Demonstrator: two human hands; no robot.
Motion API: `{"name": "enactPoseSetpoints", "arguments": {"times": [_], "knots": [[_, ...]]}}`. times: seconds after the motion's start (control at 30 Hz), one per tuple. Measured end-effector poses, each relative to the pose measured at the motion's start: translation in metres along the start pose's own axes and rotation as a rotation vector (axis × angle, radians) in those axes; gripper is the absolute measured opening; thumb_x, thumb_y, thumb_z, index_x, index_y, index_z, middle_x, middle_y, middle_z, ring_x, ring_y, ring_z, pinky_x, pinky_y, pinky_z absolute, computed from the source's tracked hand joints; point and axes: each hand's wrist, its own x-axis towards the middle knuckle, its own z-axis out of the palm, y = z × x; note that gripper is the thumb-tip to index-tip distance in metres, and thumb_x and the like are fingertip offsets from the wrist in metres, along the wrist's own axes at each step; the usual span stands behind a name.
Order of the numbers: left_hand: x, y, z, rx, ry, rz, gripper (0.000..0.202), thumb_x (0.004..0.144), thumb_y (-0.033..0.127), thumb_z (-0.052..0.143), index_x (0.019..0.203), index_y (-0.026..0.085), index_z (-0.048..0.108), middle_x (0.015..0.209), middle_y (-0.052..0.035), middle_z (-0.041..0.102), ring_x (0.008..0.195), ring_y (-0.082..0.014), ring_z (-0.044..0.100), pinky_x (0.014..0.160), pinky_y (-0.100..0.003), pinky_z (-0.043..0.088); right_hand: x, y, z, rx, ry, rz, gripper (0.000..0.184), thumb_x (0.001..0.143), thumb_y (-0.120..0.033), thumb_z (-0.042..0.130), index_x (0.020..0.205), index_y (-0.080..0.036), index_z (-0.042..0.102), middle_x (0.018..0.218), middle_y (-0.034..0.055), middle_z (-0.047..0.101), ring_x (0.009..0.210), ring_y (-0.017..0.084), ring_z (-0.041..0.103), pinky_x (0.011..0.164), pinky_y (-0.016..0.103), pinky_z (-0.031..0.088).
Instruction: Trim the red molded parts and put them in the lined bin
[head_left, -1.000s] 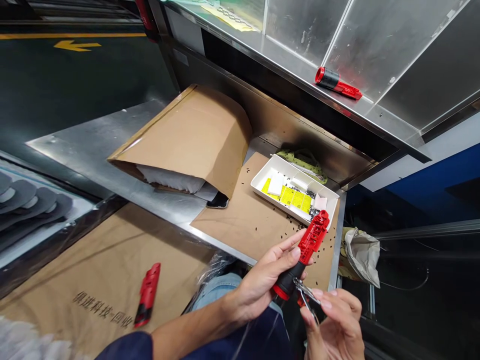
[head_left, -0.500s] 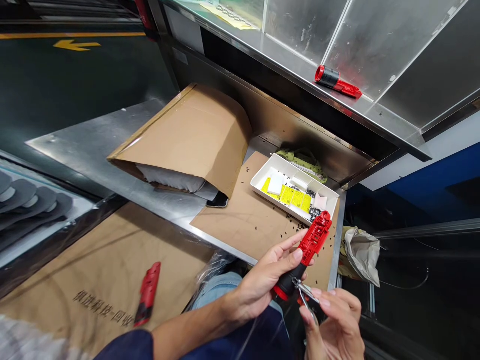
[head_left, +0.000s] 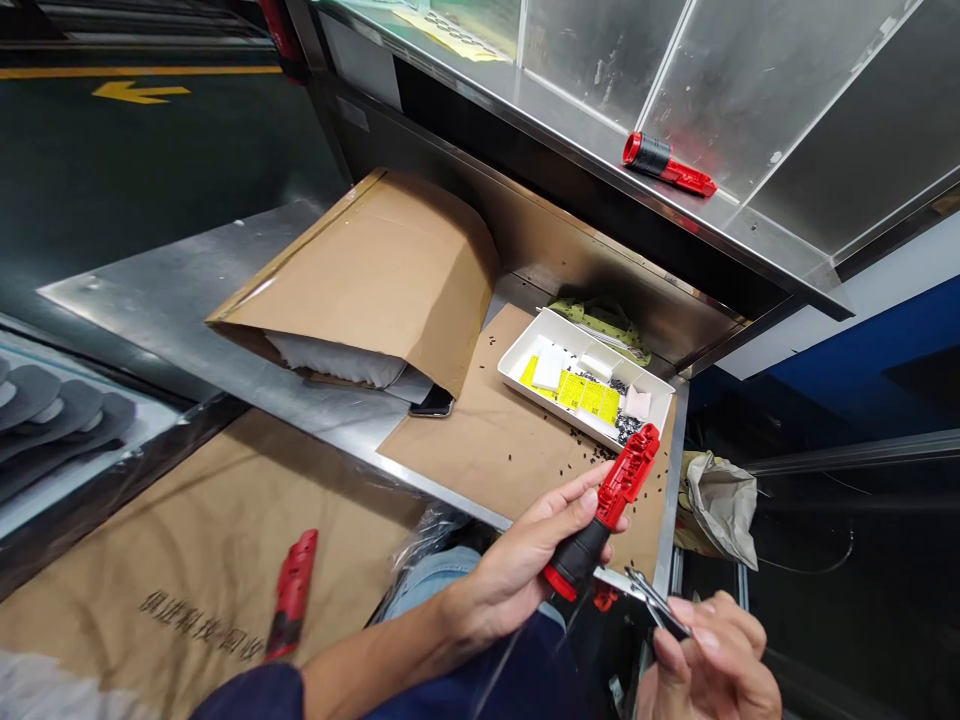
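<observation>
My left hand [head_left: 529, 555] is closed around a red and black plastic housing [head_left: 622, 480]. Its red end, with moulded ribs and openings, points up and away; the black sleeve and red rim are nearest me. In my right hand [head_left: 712, 655] is a pair of small silver nippers [head_left: 660, 603], pinched between thumb and fingers. Their tip is to the right of the housing and apart from it. Beyond my left hand, a white tray [head_left: 517, 372] holds yellow printed labels [head_left: 587, 394], white blocks and many tiny black pieces.
A large cardboard box [head_left: 390, 260] lies on the metal table, with a phone [head_left: 433, 403] at its opening. Another red and black housing [head_left: 670, 163] rests on the upper shelf. A red part [head_left: 292, 590] lies on the cardboard at lower left. Black bits are scattered around the tray.
My right hand has drawn the nippers off the black sleeve, moving right and slightly down. My left hand still holds the housing in nearly the same place.
</observation>
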Motion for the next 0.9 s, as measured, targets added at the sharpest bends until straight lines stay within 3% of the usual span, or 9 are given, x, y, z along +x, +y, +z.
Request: {"name": "enactPoseSetpoints", "arguments": {"times": [0.17,0.5,0.73,0.9], "knots": [[-0.0005,0.0018,0.0031,0.005,-0.012,0.025,0.073,0.075,0.042,0.085,0.140,0.020,0.059,0.088,-0.0067,0.072,0.064,-0.0096,0.060,0.060,-0.017,0.048,0.0025,-0.0016,0.0000,-0.002,-0.257,-0.080,0.019,0.080,-0.025,0.077,0.091,-0.025,0.062,0.076,-0.0001,0.074,0.075,0.022,0.058,0.078,0.040,0.042],[0.0015,-0.0017,0.0008,0.014,-0.012,0.032,0.075,0.072,0.042,0.087,0.139,0.021,0.060,0.088,-0.0057,0.071,0.065,-0.0099,0.060,0.058,-0.017,0.048,0.0014,-0.0002,-0.0018,-0.015,-0.331,-0.118,0.021,0.078,-0.023,0.078,0.094,-0.025,0.064,0.079,0.0019,0.076,0.076,0.023,0.059,0.072,0.039,0.046],[-0.0013,-0.0002,0.0041,0.031,0.017,0.018,0.085,0.064,0.044,0.091,0.139,0.021,0.060,0.087,-0.0055,0.072,0.063,-0.0104,0.061,0.056,-0.018,0.048,0.0043,-0.0026,-0.0009,-0.043,-0.306,-0.172,0.018,0.079,-0.021,0.078,0.087,-0.024,0.062,0.075,-0.0012,0.075,0.066,0.019,0.061,0.077,0.040,0.043],[-0.0024,-0.0008,0.0036,0.006,0.033,-0.005,0.079,0.069,0.042,0.089,0.139,0.020,0.060,0.089,-0.0064,0.073,0.066,-0.0096,0.061,0.063,-0.017,0.049,0.0020,-0.0070,-0.0053,-0.021,-0.027,-0.011,0.020,0.081,-0.029,0.078,0.083,-0.027,0.057,0.067,-0.0042,0.068,0.068,0.020,0.053,0.091,0.044,0.040]]}}
